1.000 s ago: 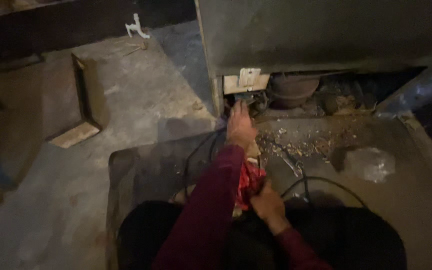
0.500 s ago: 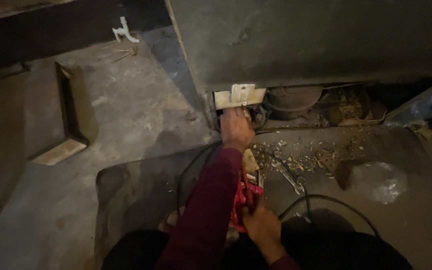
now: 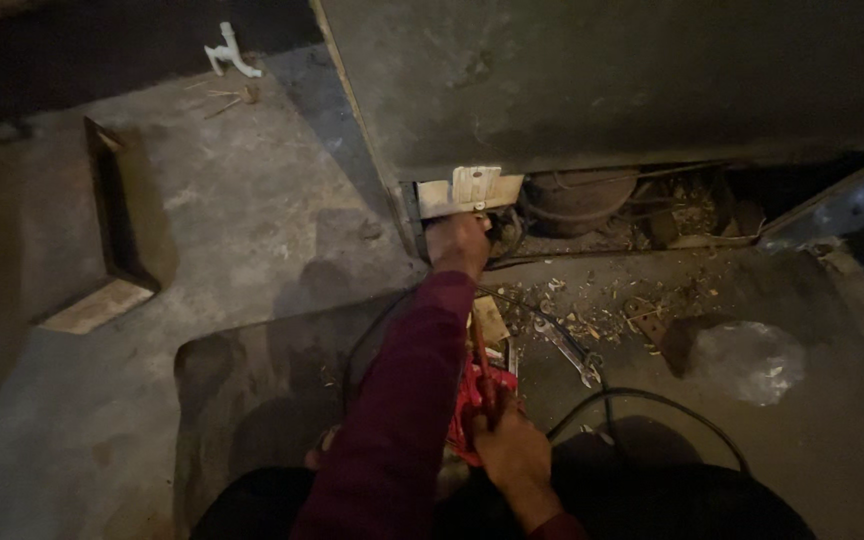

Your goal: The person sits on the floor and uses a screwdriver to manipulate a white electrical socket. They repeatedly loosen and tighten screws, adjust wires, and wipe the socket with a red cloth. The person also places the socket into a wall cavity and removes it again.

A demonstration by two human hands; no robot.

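Right grip: my right hand (image 3: 514,455), nearest the camera, is wrapped tight round the red-handled tool (image 3: 480,395), low on its handles just above my lap.
Tool handling: I judge it stiff, fairly light metal with grippy red sleeves; the handles are the place to hold it, well back from the working end.
Left grip: my left hand (image 3: 458,245) reaches forward, curled at the pale bracket (image 3: 469,190) on the cabinet's lower corner; I cannot tell whether it clasps anything.
Cable: a black cable (image 3: 642,405) loops across the floor just right of the tool and could snag.
Floor litter: a wrench (image 3: 567,350) and chips lie beyond it.
Far: a dark round part (image 3: 577,198) sits in the open base of the grey cabinet (image 3: 602,80).
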